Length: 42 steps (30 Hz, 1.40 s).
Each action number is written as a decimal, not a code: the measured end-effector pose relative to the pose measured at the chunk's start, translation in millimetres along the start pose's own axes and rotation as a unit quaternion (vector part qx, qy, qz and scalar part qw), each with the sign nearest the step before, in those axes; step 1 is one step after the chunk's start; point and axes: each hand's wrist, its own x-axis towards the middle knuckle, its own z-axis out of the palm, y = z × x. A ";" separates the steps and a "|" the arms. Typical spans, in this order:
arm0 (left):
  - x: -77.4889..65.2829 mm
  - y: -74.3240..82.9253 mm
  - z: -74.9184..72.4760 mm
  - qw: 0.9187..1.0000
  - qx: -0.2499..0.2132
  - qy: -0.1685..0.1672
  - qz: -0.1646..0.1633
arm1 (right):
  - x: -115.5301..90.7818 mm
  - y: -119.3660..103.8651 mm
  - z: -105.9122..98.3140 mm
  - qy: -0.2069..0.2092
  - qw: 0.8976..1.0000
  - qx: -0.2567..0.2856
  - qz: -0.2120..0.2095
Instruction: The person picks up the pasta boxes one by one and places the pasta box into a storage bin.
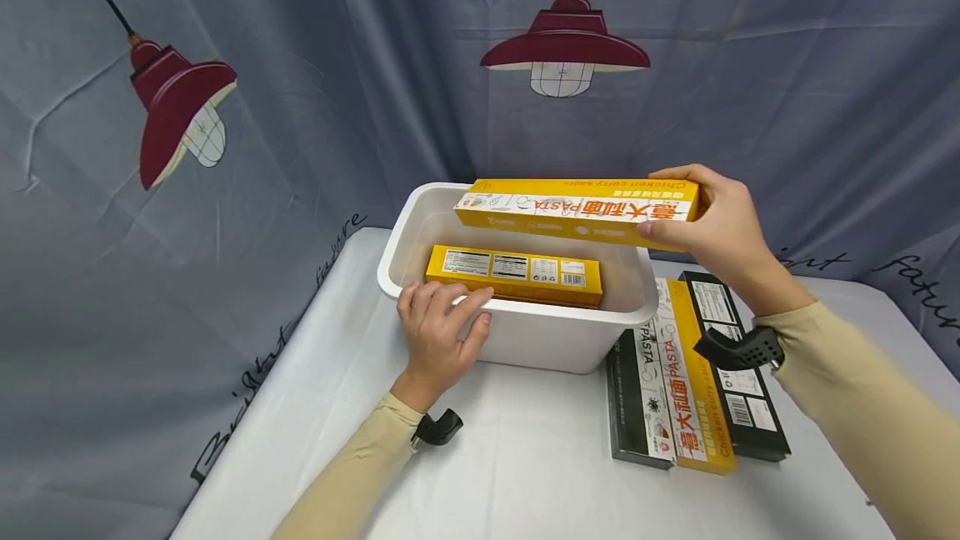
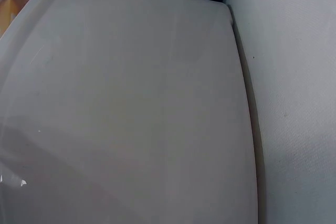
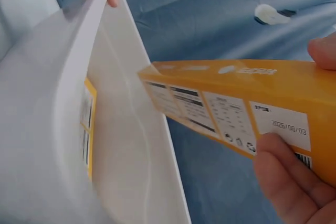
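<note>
My right hand grips one end of a yellow pasta box and holds it level over the far side of a white plastic bin. The thumb is on the near side and the fingers are behind. Inside the bin, another yellow pasta box lies lengthwise near the front wall. At the bin's near left rim, my left hand holds the edge, fingers over the rim and thumb outside. The right wrist view shows the held box's label side and fingers of the left hand at the rim.
Right of the bin, a black pasta box, a yellow one and another black one lie side by side on the white-covered table. A grey-blue curtain printed with red lamps hangs behind.
</note>
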 end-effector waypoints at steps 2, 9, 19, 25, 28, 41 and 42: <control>0.5 -0.5 -0.2 1.000 0.001 -0.002 0.000 | 7.8 -5.0 8.4 -0.017 1.000 -0.008 0.002; 0.0 -1.0 0.8 1.000 0.006 -0.006 0.004 | 31.2 -16.9 38.0 -0.080 0.995 -0.050 0.010; 0.2 -0.5 1.1 1.000 0.002 0.002 0.008 | 54.2 -15.2 67.3 -0.136 0.988 -0.075 0.020; 0.6 -0.5 -0.2 1.000 0.005 -0.004 0.005 | 66.2 -4.6 65.7 -0.180 0.980 -0.065 0.055; 0.5 -0.7 -0.5 1.000 0.005 -0.003 0.003 | 69.8 0.1 61.1 -0.212 0.972 -0.071 0.074; 0.6 0.7 1.0 1.000 -0.001 0.007 0.003 | 77.1 6.7 56.6 -0.290 0.927 -0.215 0.104; 0.8 1.1 1.3 1.000 -0.002 0.007 0.003 | 77.9 6.3 57.6 -0.294 0.923 -0.225 0.108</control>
